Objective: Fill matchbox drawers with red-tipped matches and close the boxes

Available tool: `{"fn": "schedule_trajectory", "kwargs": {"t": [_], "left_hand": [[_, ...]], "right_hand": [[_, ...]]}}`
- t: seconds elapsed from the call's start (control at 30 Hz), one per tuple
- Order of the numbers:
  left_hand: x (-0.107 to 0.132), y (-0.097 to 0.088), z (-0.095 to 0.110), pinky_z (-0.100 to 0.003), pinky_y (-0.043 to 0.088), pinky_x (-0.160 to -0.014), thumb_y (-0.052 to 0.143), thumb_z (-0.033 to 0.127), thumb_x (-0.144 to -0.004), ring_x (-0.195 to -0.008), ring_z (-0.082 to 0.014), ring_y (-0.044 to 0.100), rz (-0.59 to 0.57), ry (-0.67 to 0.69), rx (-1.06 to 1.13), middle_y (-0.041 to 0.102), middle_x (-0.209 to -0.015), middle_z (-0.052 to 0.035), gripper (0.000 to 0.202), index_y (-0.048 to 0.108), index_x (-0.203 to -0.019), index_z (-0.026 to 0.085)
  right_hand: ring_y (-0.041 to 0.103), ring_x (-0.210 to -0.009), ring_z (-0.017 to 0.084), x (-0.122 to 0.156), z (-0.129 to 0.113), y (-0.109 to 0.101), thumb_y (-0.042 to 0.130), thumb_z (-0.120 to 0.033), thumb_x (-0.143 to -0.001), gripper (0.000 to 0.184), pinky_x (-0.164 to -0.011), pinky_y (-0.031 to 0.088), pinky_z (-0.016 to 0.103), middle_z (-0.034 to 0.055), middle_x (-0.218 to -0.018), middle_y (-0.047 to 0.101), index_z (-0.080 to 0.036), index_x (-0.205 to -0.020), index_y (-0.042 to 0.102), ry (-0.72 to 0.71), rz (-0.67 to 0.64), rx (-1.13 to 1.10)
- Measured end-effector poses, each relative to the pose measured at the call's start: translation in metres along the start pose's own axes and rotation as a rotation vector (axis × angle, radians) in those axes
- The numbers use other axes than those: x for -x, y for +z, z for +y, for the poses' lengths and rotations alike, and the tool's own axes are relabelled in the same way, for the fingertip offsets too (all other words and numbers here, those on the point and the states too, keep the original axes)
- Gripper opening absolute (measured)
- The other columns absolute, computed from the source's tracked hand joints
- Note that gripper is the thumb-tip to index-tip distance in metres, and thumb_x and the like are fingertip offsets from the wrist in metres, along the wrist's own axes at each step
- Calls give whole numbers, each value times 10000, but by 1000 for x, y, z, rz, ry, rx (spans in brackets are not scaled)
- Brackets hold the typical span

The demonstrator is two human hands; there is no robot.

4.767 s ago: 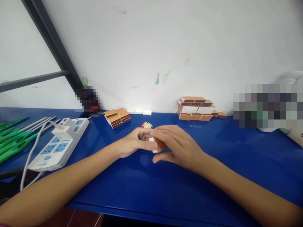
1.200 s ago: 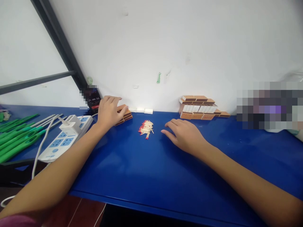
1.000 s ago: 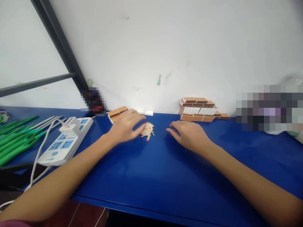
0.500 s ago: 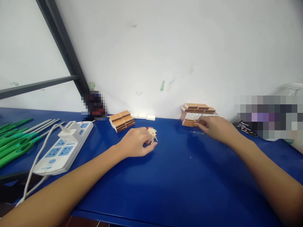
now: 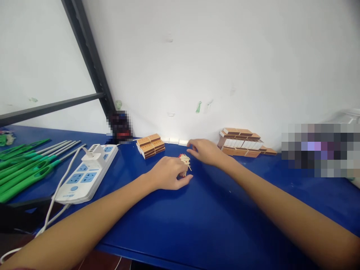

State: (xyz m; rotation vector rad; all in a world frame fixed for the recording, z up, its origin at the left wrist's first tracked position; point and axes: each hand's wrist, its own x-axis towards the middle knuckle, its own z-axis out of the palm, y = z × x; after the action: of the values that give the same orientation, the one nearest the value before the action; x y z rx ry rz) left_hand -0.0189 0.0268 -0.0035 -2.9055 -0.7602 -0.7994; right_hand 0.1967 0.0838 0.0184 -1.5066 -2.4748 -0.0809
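Curling over matches [image 5: 185,160], left hand [image 5: 169,173], well inside table edge [image 5: 126,255]

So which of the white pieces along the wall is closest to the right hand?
The rightmost white piece, at the fingertips of the right hand; the others sit farther left in the row.

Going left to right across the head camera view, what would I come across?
Green-handled rods, white power strip, smaller matchbox stack, loose matches, right hand, larger matchbox stack.
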Motion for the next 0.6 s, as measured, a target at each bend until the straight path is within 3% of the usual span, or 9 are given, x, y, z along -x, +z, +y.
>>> {"fn": "schedule_trajectory", "kwargs": {"t": [0.07, 0.17, 0.3, 0.43, 0.6], "left_hand": [[0, -1, 1, -288, 316, -568, 606, 358, -936, -583, -131, 538, 7, 15, -16, 606, -611, 5, 345, 561, -643, 181], [1, -3, 0, -291, 319, -564, 597, 357, -947, -589, -133, 555, 35, 30, -52, 618, -620, 2, 348, 566, -648, 180], [2, -2, -4, -303, 334, -565, 580, 358, -963, -602, -139, 580, 72, 52, -110, 624, -629, 1, 355, 573, -653, 184], [1, 0, -7, -308, 339, -562, 555, 363, -986, -601, -138, 590, 91, 57, -142, 628, -632, 1, 376, 577, -656, 185], [0, -1, -3, -295, 331, -540, 563, 431, -989, -591, -138, 590, 103, -10, -128, 640, -646, -1, 381, 616, -703, 186]], "right_hand": [[663, -889, 210, -27, 1, 10, 613, -317, -989, 254, -730, 411, 294, 100, -1047, 749, -179, -1192, 680, 24, 2, 2], [656, -897, 205, -53, 7, 23, 658, -316, -960, 202, -739, 414, 283, 102, -1054, 744, -179, -1099, 712, 40, -22, 0], [641, -875, 201, -58, 13, 23, 635, -257, -958, 130, -735, 400, 283, 110, -1025, 740, -166, -968, 726, 43, -33, -4], [618, -832, 185, -27, 19, -3, 624, -253, -958, 130, -722, 386, 275, 99, -978, 729, -163, -967, 718, 11, -19, -30], [568, -680, 147, 59, 9, -36, 598, -291, -961, 160, -629, 368, 256, 28, -788, 676, -193, -887, 700, -10, -61, -179]]}}
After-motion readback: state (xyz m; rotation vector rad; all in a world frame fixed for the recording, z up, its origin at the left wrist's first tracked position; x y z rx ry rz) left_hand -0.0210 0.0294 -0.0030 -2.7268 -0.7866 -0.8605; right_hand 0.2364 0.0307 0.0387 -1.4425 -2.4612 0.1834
